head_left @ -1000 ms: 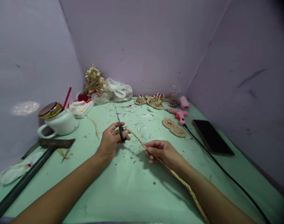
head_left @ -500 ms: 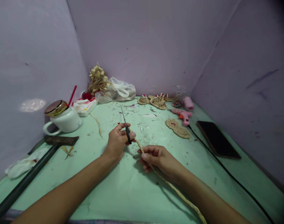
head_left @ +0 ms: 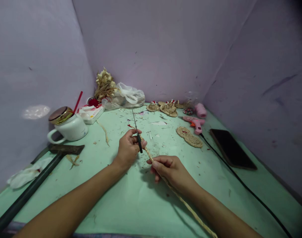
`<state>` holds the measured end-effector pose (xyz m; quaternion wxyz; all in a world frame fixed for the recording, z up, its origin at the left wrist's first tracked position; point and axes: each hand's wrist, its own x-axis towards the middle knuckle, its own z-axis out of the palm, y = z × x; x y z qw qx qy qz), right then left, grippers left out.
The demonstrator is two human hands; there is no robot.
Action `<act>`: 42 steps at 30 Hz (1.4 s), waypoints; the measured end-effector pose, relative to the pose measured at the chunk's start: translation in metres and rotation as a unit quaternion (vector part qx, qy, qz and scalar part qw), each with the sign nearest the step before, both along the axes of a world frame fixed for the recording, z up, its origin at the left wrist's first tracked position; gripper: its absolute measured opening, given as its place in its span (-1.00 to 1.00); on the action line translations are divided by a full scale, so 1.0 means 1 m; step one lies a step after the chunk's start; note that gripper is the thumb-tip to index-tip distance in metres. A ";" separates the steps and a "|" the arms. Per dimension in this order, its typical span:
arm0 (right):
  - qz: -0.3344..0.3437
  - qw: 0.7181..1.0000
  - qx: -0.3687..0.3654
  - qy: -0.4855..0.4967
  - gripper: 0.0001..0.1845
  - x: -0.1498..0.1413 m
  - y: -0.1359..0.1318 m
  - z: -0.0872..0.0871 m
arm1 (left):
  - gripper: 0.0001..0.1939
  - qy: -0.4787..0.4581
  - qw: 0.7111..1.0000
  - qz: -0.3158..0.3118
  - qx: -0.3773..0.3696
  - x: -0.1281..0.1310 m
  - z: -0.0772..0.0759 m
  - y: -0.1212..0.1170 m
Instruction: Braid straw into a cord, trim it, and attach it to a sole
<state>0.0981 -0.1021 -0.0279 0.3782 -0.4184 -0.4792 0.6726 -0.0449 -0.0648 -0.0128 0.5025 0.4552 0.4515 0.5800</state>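
Note:
Black-handled scissors (head_left: 139, 142) stand in my left hand (head_left: 126, 148), blades pointing away from me. A pale straw-coloured braided cord (head_left: 193, 213) passes by the same fingers, and its thin end with a red tip shows just beyond them. My left hand is closed on the scissors and seems to hold the cord as well. Lower and to the right, my right hand (head_left: 171, 168) pinches the braid between thumb and forefinger. From there the braid runs down along my right forearm to the front edge of the view. A flat coiled braid sole (head_left: 189, 136) lies right of my hands.
At left are a hammer (head_left: 64, 149), a white mug (head_left: 71, 127) with a lidded jar, and a white cloth (head_left: 27, 175). A pink glue gun (head_left: 197, 123), its black cord and a phone (head_left: 231, 148) lie right. Small woven slippers (head_left: 169, 108) and a plastic bag (head_left: 130, 94) are behind.
My left hand has shifted slightly right with the scissors. The cord's red-tipped end now shows past its fingers. My right hand stays nearly in place, pinching the braid.

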 end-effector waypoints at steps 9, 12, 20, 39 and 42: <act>-0.028 0.999 -0.014 -0.006 -0.82 -0.002 0.003 0.001 | -0.58 0.001 1.000 -0.010 -0.013 -0.001 -0.001 -0.001; -0.029 0.999 -0.020 0.017 -0.82 0.000 0.003 0.000 | -0.58 -0.003 1.000 -0.015 -0.020 -0.001 -0.003 0.000; 0.036 0.986 -0.136 0.093 -0.75 0.009 0.010 -0.002 | -0.56 0.002 0.996 -0.087 -0.028 -0.004 -0.004 0.003; -0.150 0.985 -0.081 0.034 -0.74 0.025 0.023 0.003 | -0.54 0.677 0.661 -0.137 0.293 -0.036 -0.003 -0.001; -0.129 0.990 -0.056 0.032 -0.76 0.025 0.021 0.003 | -0.53 0.685 0.649 -0.138 0.302 -0.037 -0.003 -0.001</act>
